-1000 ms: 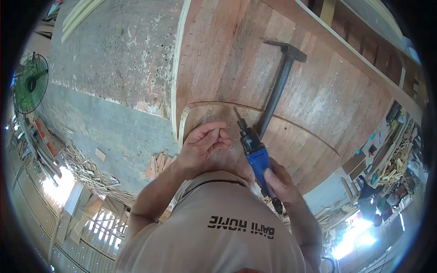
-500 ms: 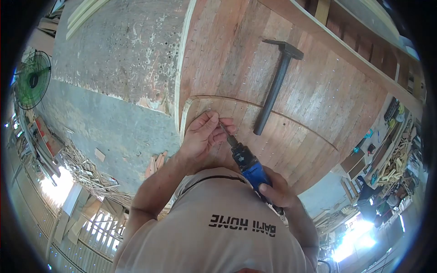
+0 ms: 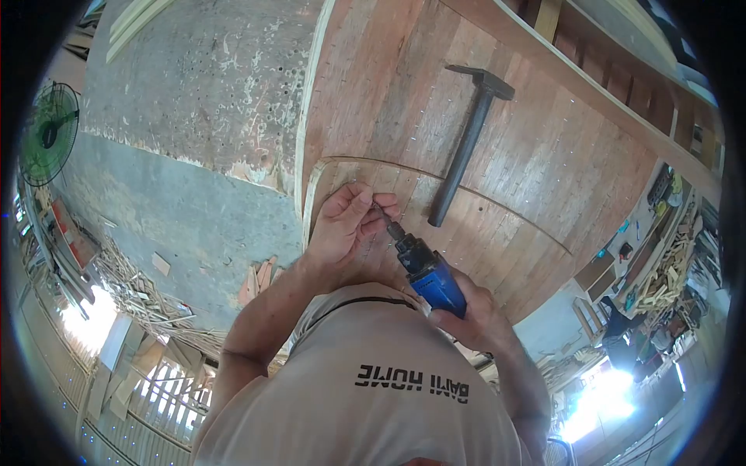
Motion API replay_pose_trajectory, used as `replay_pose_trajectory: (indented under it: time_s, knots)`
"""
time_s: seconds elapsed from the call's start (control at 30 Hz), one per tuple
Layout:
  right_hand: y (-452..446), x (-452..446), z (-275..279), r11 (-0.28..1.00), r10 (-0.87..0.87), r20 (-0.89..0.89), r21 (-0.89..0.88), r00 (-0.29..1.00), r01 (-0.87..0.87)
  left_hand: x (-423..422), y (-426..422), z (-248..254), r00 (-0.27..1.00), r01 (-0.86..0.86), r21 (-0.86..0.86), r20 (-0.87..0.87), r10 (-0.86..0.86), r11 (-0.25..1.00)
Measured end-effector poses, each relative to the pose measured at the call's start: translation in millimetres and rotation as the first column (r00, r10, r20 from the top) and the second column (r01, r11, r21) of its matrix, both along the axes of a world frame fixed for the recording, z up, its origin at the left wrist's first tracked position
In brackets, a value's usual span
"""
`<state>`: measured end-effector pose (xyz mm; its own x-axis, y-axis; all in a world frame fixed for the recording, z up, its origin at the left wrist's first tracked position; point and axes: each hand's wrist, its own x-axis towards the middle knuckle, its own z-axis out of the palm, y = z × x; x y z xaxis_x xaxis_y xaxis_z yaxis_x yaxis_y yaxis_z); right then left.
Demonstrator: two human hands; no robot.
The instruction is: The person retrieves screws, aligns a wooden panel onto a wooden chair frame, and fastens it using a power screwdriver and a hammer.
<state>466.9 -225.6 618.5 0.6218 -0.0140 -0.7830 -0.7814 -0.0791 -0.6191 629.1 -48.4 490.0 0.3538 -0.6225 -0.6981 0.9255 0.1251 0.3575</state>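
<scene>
My right hand (image 3: 475, 314) is wrapped round the rear of a blue die grinder (image 3: 437, 283), a straight power tool with a black nose. A thin bit (image 3: 386, 217) sticks out from its nose toward the upper left. At the bit's tip my left hand (image 3: 339, 225) is closed in a pinch, thumb against index finger, the other fingers curled beyond the bit. Whatever small piece those fingertips hold is too small to make out. Both hands are over a curved wooden panel (image 3: 497, 233) made of strips. A dark hammer (image 3: 464, 151) lies on the panel beyond the grinder.
Along the panel's left runs a pale edge strip (image 3: 305, 124), with a worn grey board (image 3: 210, 85) beside it. A raised wooden frame (image 3: 590, 85) borders the upper right. A green fan (image 3: 50, 133) stands far left; wood scraps (image 3: 676, 268) are heaped at right.
My right hand has shifted its grip on the grinder, and the tool's rear end is now hidden. The left hand stays at the bit's tip. The whole view has shifted slightly.
</scene>
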Motion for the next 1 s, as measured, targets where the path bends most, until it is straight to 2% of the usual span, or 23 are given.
replay_pose_trajectory:
  time_s: [0.13,0.23,0.33,0.53,0.63,0.73,0.83,1.0]
  knots:
    - [-6.4,7.9,6.2,0.987,0.125,-0.076,-0.09,0.989,-0.132,-1.7,-2.4,2.1,1.0,0.007,-0.013,0.029,-0.007,1.0]
    - [-15.0,9.7,6.7,0.997,0.07,-0.096,0.025,0.993,-0.068,-2.9,0.5,-0.2,0.999,0.036,-0.037,-0.007,-0.036,0.999]
    - [-17.3,6.8,-3.5,0.997,0.073,0.033,0.03,0.997,-0.074,-3.9,0.9,-1.8,0.999,-0.029,-0.054,-0.019,0.028,0.998]
    - [-27.5,19.5,-12.9,0.977,0.04,-0.021,0.208,0.999,-0.034,-2.7,0.6,-1.1,1.0,-0.014,-0.147,-0.025,0.011,0.989]
    - [-32.6,33.0,-8.4,0.979,0.046,0.009,0.2,0.999,-0.047,-0.1,1.5,-0.6,0.994,-0.021,-0.153,-0.11,0.004,0.988]
    - [-39.7,46.2,-7.8,0.974,0.128,-0.055,0.196,0.99,-0.115,2.9,-0.6,-1.8,0.991,-0.029,-0.128,-0.13,0.013,0.991]
    - [-40.4,44.7,-15.6,0.98,0.111,-0.015,0.17,0.994,-0.107,1.4,-2.5,-0.8,0.986,-0.076,-0.104,-0.155,0.06,0.992]
    - [-50.5,75.2,0.1,0.966,0.233,-0.144,0.15,0.962,-0.211,-2.9,-6.2,-2.4,0.974,-0.163,-0.101,-0.176,0.144,0.981]
